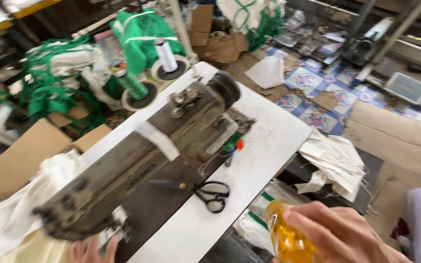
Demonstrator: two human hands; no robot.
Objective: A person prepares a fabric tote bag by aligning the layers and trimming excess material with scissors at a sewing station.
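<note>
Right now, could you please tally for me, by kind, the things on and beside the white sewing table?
Sewing machine: 1
Black-handled scissors: 1
Thread cones on the stand, one white, one green: 2
Yellow bottle held in the right hand: 1
Total: 5
The left hand rests by the machine's needle end.

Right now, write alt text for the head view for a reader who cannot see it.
A person's right hand holds a small bottle of amber liquid beside a white sewing table, while the left hand rests by the needle end of an old grey-brown sewing machine. Black scissors lie on the table; a green thread cone and a white one stand behind.
</note>
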